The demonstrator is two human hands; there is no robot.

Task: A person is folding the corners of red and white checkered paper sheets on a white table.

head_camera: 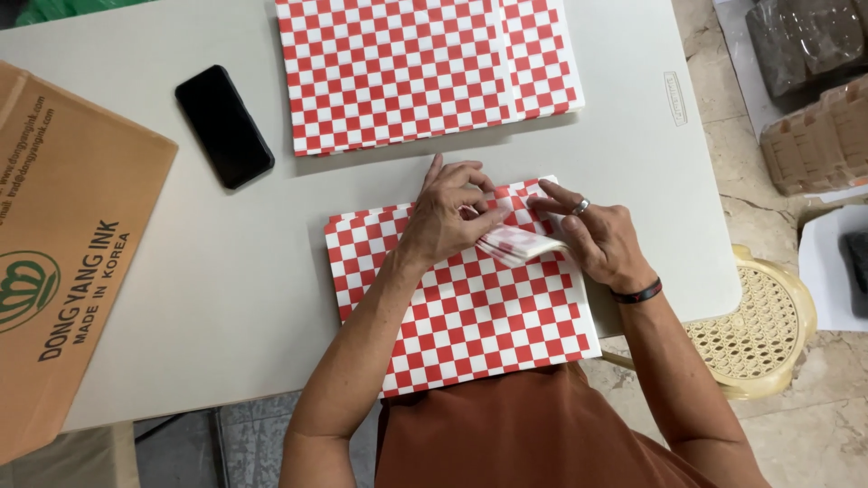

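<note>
Brown cardboard box (63, 244): it lies on the left end of the white rectangular table (235, 280) and runs out of the picture on the left side.
Black flat phone (223, 126): it lies between the box and the papers, apart from both; bare table is all around it.
Stack of red-and-white checked paper sheets (425, 68): it is at the far edge of the table, with a strip of bare table before the near sheet.
Near red-and-white checked paper sheet (470, 316): it lies just before the person; its front edge hangs a little over the table edge. The long axis goes left to right, slightly turned, the right side nearer.
Left hand (448, 217): it rests on the far part of this sheet, fingers bent, pinching the folded corner.
Right hand (601, 239): fingers narrow, holding the same fold, near the right table edge.
Yellow woven plastic chair (768, 316): it stands just beside the table on the right.
</note>
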